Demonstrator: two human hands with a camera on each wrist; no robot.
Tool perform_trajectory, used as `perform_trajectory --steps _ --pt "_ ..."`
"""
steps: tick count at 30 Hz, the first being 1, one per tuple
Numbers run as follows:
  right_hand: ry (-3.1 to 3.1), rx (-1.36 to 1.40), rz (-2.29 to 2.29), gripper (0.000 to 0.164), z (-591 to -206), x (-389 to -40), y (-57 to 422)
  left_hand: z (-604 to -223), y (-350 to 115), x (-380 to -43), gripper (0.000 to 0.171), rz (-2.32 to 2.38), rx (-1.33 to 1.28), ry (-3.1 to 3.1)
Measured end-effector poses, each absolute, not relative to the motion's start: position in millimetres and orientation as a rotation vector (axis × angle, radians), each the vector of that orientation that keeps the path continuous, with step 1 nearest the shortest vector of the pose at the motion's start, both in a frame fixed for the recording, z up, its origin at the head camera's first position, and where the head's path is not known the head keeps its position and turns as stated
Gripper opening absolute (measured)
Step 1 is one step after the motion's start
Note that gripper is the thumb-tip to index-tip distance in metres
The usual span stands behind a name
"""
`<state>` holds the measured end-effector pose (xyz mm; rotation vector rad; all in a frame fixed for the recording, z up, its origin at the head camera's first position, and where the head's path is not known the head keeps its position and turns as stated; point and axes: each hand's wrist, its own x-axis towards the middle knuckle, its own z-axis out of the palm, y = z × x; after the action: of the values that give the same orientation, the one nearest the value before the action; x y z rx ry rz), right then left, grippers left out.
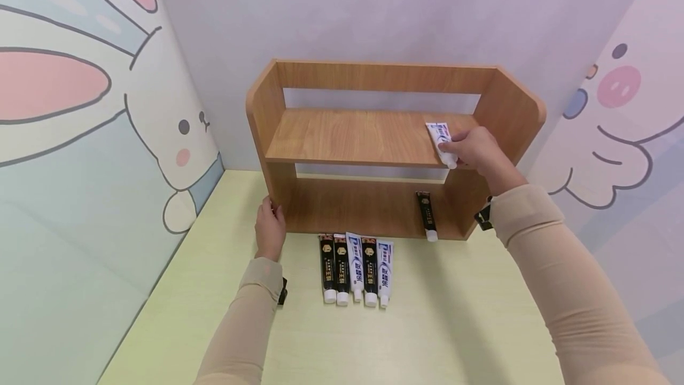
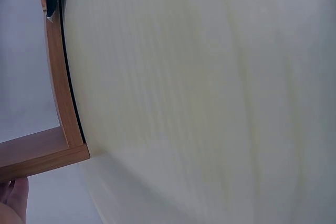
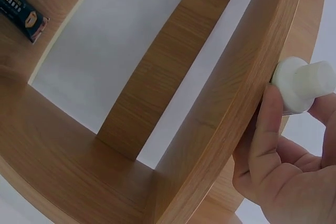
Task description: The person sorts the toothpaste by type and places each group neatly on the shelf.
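Note:
On the upper shelf's right part, my right hand (image 1: 474, 148) pinches a white and blue toothpaste tube (image 1: 439, 135) between thumb and fingers. The tube's cap points toward the front edge; in the right wrist view the white cap (image 3: 314, 80) juts past the board, with fingertips right at the board's edge. My left hand (image 1: 271, 230) touches the outer side of the wooden shelf's left panel (image 1: 278, 186), low near the table. In the left wrist view only part of that hand (image 2: 14, 200) shows beside the panel.
A black toothpaste tube (image 1: 426, 214) lies on the lower shelf at the right, its cap over the front edge. On the table (image 1: 427, 325), before the shelf, several tubes lie in a row, including a black tube (image 1: 327, 266) and a white tube (image 1: 384, 269). Cartoon-printed walls flank the table.

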<state>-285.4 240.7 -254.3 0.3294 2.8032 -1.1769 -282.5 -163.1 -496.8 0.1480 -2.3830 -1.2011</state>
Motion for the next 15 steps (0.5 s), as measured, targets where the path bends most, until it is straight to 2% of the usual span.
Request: perform_trajectory --steps 6,15 --pt "2.809 0.326 -1.162 0.054 -255.8 -287.9 241.7 -496.5 -162.3 -281.6 0.038 -1.213 0.156 -2.388" --pt "2.799 0.322 -1.176 0.060 -255.9 -288.8 243.8 -497.8 -161.8 -284.0 0.039 -1.219 0.155 -2.383"
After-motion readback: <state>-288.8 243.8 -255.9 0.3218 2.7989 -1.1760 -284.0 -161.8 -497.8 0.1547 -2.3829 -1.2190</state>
